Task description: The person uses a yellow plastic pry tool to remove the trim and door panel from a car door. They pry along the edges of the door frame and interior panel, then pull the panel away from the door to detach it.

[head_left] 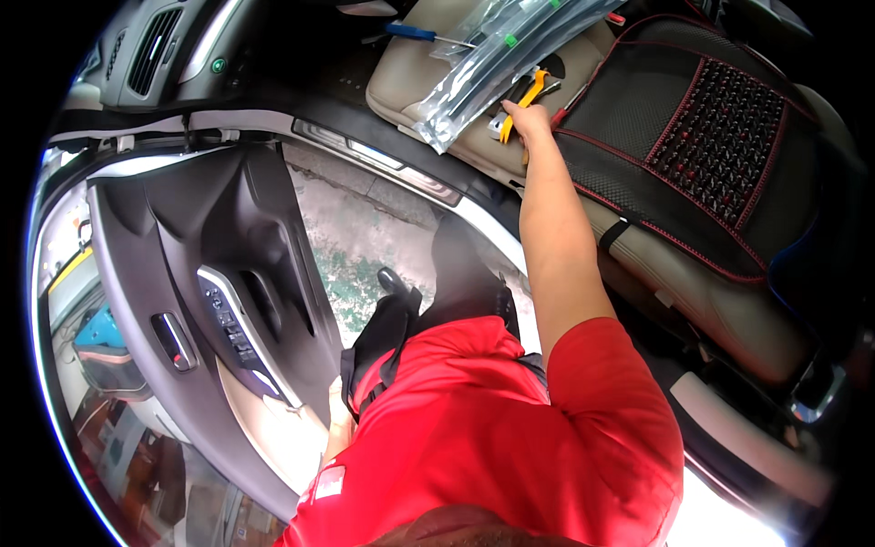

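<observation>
My right hand (530, 120) reaches over the beige car seat (401, 87), its fingers closed at a slim yellow tool (540, 84) with a bent end; its exact kind is unclear. Small grey and silver pieces lie beside that tool, partly covered by my fingers. A clear plastic bag (488, 68) with long dark strips inside rests next to it. Behind the bag, a screwdriver (410, 32) with a blue handle points toward it. Low by my waist is my left hand (339, 415), near the door panel and a black waist pouch (378, 342); its fingers are mostly hidden.
The open car door (173, 237) stands to my left, with window switches along its armrest. A black seat cover (629, 100) with red piping and a beaded panel drapes the seat. The door sill (401, 169) runs between me and the seat. Beyond the door glass sits a blue-topped bag (105, 342).
</observation>
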A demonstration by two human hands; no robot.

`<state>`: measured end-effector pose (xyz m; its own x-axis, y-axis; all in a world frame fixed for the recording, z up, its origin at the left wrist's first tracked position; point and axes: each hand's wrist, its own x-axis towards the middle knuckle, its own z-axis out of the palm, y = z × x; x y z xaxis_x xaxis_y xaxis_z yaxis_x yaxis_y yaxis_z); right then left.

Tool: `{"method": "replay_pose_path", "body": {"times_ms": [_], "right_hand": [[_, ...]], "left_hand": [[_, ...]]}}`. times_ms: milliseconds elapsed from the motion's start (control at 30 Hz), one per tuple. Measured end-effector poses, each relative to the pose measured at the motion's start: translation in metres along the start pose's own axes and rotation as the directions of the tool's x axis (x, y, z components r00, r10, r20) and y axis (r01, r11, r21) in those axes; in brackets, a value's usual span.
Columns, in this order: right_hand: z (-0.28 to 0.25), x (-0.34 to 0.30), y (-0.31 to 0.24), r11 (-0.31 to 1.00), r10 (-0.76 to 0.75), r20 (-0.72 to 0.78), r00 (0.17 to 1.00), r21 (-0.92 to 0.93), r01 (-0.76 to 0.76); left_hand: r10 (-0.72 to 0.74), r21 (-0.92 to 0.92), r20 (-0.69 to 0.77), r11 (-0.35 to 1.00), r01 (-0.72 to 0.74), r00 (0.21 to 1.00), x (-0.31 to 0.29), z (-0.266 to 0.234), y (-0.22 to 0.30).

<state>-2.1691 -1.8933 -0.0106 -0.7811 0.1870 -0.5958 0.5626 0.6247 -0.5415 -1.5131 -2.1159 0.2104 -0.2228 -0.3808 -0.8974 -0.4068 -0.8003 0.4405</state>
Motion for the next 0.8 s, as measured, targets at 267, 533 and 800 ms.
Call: {"method": "replay_pose_path", "body": {"times_ms": [267,533,800], "right_hand": [[-0.026,-0.013,0.01,0.992,0.04,-0.088,0.995,-0.116,-0.05],[-0.046,-0.052,-0.006,0.99,0.093,-0.159,0.983,-0.089,-0.108],[-0.071,-0.104,-0.027,0.902,-0.045,0.089,0.995,0.432,0.003]], "left_hand": [[-0.035,-0.243,-0.129,0.97,0.003,0.991,0.067,0.04,0.003],[-0.052,-0.262,-0.107,0.965,0.023,0.993,0.115,0.067,0.004],[-0.041,-0.215,-0.077,0.976,0.024,0.996,0.129,0.072,0.016]]}}
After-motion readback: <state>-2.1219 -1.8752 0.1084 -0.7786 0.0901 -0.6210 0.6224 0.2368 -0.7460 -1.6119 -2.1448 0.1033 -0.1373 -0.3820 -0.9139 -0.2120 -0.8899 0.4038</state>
